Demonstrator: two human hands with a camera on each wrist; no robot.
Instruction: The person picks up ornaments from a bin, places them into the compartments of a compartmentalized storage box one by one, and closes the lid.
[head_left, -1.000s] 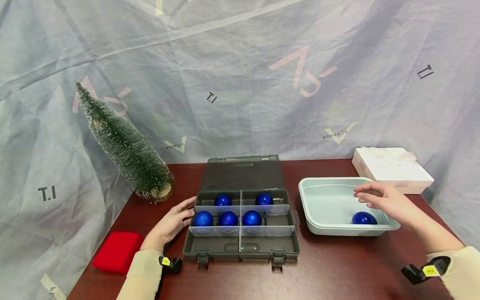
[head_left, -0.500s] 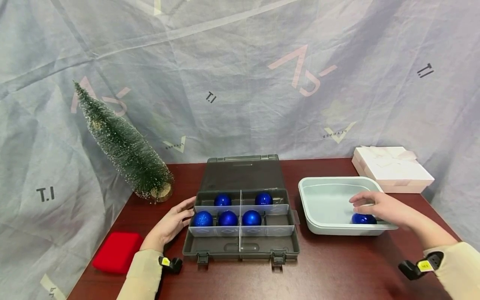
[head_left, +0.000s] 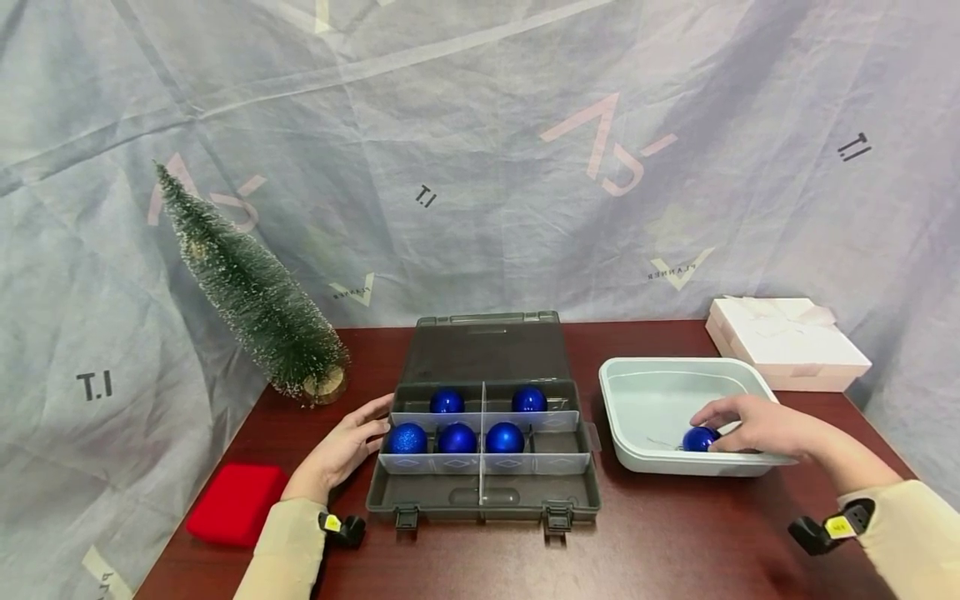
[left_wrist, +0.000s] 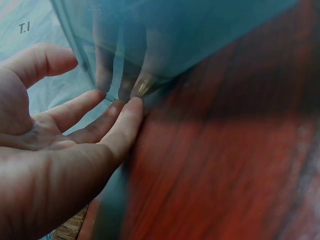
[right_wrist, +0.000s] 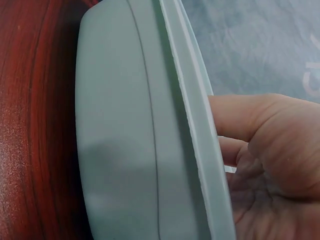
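On my feed, right hand now pinches the blue ball, shifted within the tub, likely secured; left hand, loosely spread, touches the case

The balls are blue, one ball sparkly, the tub pale green, the slotted box see-through grey, the table red-brown with dark streaks, the tree green with white specks, and the cloth grey with pink, yellow and black marks.
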